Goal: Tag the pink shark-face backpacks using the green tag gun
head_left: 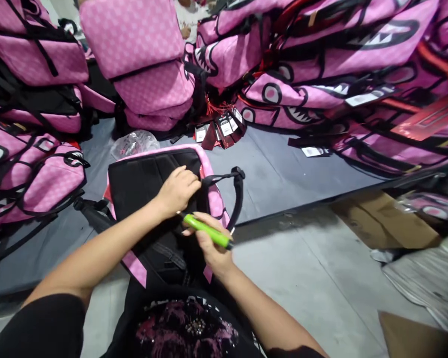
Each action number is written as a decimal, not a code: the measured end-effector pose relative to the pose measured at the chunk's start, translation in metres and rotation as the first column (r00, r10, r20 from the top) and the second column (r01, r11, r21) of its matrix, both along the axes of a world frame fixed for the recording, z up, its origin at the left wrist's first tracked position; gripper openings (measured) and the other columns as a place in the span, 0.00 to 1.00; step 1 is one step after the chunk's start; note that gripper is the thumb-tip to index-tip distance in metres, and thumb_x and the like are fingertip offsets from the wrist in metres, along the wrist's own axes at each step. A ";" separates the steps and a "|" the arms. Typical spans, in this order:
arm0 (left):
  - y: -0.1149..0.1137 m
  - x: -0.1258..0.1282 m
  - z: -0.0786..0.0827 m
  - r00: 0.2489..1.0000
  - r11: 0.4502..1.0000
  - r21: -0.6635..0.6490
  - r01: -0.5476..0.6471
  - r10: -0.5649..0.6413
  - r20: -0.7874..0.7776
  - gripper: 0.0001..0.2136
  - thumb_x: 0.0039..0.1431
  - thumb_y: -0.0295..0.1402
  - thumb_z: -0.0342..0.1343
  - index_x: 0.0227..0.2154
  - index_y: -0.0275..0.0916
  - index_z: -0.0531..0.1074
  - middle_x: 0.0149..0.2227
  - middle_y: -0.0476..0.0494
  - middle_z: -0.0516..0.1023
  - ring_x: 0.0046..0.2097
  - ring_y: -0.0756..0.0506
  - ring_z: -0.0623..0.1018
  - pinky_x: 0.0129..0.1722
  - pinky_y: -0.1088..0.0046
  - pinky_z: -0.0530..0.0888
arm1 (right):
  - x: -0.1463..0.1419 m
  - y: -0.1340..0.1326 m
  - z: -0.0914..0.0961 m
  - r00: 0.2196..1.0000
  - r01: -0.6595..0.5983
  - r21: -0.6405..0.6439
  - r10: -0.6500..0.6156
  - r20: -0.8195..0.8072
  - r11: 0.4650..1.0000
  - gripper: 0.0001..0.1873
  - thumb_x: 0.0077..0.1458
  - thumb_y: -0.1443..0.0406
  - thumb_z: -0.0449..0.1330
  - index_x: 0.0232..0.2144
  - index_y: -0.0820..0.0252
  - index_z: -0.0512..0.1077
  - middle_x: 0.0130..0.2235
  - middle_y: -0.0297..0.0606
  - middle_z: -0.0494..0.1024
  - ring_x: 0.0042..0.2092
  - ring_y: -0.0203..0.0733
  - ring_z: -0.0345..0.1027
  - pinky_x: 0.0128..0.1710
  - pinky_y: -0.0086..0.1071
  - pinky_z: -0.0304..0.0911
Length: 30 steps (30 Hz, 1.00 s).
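A pink backpack (pixel 142 184) lies with its black back panel up, on my lap and the grey sheet. My left hand (pixel 177 191) is closed, pinching the backpack near the base of its black top handle (pixel 236 191). My right hand (pixel 211 246) is closed around a bright green lighter-like tool (pixel 207 230), held just below the left hand at the backpack's edge. Black straps (pixel 93 211) trail off the backpack to the left.
Piles of pink backpacks (pixel 145 64) with cartoon eyes and teeth surround the grey sheet (pixel 269 169) on the left, back and right. Red and black hang tags (pixel 224 127) lie at the back. A clear plastic bag (pixel 134 142) sits beyond the backpack. Flattened cardboard (pixel 384 221) lies right.
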<state>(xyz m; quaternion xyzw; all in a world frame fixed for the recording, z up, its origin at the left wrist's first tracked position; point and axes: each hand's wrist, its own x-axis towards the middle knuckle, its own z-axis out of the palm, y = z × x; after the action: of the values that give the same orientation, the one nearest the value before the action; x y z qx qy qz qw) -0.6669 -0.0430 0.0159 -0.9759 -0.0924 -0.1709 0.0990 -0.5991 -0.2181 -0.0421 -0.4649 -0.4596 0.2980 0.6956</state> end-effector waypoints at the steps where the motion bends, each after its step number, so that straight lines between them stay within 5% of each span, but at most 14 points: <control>1: 0.010 0.005 0.003 0.999 1.000 -0.005 -0.003 0.003 -0.041 0.09 0.64 0.27 0.49 0.38 0.36 0.76 0.38 0.40 0.80 0.44 0.42 0.75 0.51 0.57 0.67 | 0.000 0.001 -0.004 0.992 -0.064 -0.002 0.063 0.109 0.998 0.16 0.64 0.62 0.56 0.54 0.55 0.71 0.38 0.37 0.83 0.35 0.41 0.79 0.51 0.48 0.73; 3: 0.023 0.012 0.011 0.994 1.000 -0.014 0.007 -0.008 -0.105 0.08 0.65 0.32 0.52 0.34 0.37 0.75 0.31 0.44 0.78 0.37 0.43 0.74 0.42 0.61 0.66 | 0.007 0.000 -0.016 0.908 -0.113 0.004 0.102 0.408 0.994 0.15 0.62 0.66 0.57 0.51 0.54 0.73 0.34 0.34 0.82 0.34 0.39 0.78 0.60 0.55 0.64; 6: 0.021 0.019 0.020 0.982 0.999 0.011 0.035 -0.032 -0.189 0.13 0.63 0.41 0.56 0.30 0.37 0.75 0.29 0.43 0.77 0.35 0.43 0.72 0.37 0.63 0.62 | 0.031 -0.012 -0.033 0.764 0.047 0.070 -0.081 0.641 0.996 0.15 0.61 0.69 0.57 0.50 0.53 0.72 0.42 0.39 0.82 0.43 0.44 0.78 0.65 0.63 0.51; 9: 0.000 0.021 0.012 0.961 0.992 0.027 0.127 -0.116 -0.251 0.15 0.63 0.43 0.55 0.27 0.37 0.75 0.29 0.43 0.76 0.36 0.43 0.71 0.37 0.62 0.60 | 0.046 -0.020 -0.042 0.812 0.236 0.107 -0.257 0.524 0.966 0.19 0.61 0.69 0.57 0.54 0.54 0.68 0.50 0.44 0.79 0.50 0.46 0.75 0.65 0.59 0.54; 12: -0.012 0.018 0.001 0.935 0.972 -0.006 0.236 -0.229 -0.271 0.13 0.66 0.38 0.52 0.29 0.37 0.74 0.30 0.44 0.76 0.36 0.45 0.71 0.38 0.62 0.61 | 0.041 -0.012 -0.047 0.845 0.313 0.188 -0.363 0.392 0.931 0.20 0.61 0.68 0.56 0.56 0.55 0.66 0.44 0.41 0.82 0.45 0.46 0.77 0.60 0.54 0.61; 15: 0.008 0.010 0.008 0.945 0.981 0.048 0.186 -0.165 -0.284 0.19 0.68 0.43 0.48 0.27 0.37 0.73 0.27 0.46 0.75 0.35 0.46 0.70 0.44 0.61 0.65 | 0.035 -0.001 -0.056 0.831 0.367 0.256 -0.439 0.342 0.894 0.20 0.62 0.65 0.57 0.56 0.55 0.66 0.40 0.39 0.82 0.41 0.46 0.77 0.55 0.52 0.64; 19: 0.048 -0.005 0.033 0.971 0.985 0.174 -0.002 0.043 -0.236 0.27 0.71 0.47 0.37 0.29 0.33 0.73 0.28 0.47 0.74 0.41 0.47 0.71 0.60 0.52 0.61 | 0.040 -0.001 -0.066 0.874 0.322 0.221 -0.378 0.304 0.921 0.22 0.65 0.60 0.55 0.59 0.57 0.65 0.42 0.42 0.81 0.37 0.44 0.77 0.49 0.49 0.70; 22: 0.040 -0.009 0.030 0.976 0.982 0.183 0.053 -0.012 -0.216 0.26 0.69 0.51 0.40 0.31 0.35 0.72 0.33 0.46 0.74 0.45 0.44 0.71 0.61 0.47 0.62 | 0.044 -0.007 -0.057 0.860 0.309 0.221 -0.371 0.350 0.925 0.21 0.65 0.58 0.55 0.58 0.57 0.67 0.46 0.45 0.80 0.37 0.45 0.78 0.49 0.49 0.71; 25: 0.009 -0.007 0.011 0.960 0.982 0.096 0.160 -0.133 -0.246 0.21 0.64 0.52 0.49 0.33 0.38 0.72 0.34 0.45 0.74 0.45 0.41 0.72 0.61 0.45 0.64 | 0.042 -0.004 -0.038 0.803 0.452 0.093 -0.450 0.391 0.887 0.13 0.61 0.60 0.61 0.47 0.57 0.72 0.41 0.42 0.81 0.36 0.44 0.77 0.40 0.41 0.74; 28: -0.011 -0.005 -0.004 0.968 0.995 0.050 0.088 -0.073 -0.240 0.17 0.62 0.48 0.54 0.35 0.36 0.72 0.36 0.42 0.74 0.47 0.39 0.72 0.63 0.41 0.62 | 0.039 0.009 -0.025 0.778 0.580 -0.100 -0.514 0.361 0.808 0.09 0.59 0.59 0.63 0.36 0.58 0.71 0.29 0.33 0.77 0.26 0.37 0.71 0.27 0.31 0.69; 30: -0.014 -0.007 -0.009 0.976 0.998 0.007 0.057 -0.054 -0.209 0.16 0.62 0.46 0.56 0.34 0.35 0.72 0.38 0.41 0.75 0.49 0.38 0.71 0.64 0.39 0.60 | 0.037 0.018 -0.022 0.813 0.555 -0.158 -0.493 0.309 0.817 0.09 0.60 0.59 0.61 0.33 0.58 0.70 0.26 0.30 0.74 0.24 0.34 0.68 0.25 0.29 0.66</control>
<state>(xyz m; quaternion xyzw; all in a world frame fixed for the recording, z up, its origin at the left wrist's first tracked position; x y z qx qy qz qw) -0.6736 -0.0566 0.0071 -0.9900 -0.0531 -0.0709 0.1094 -0.5622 -0.2002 -0.0641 -0.6890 -0.3583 0.0847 0.6243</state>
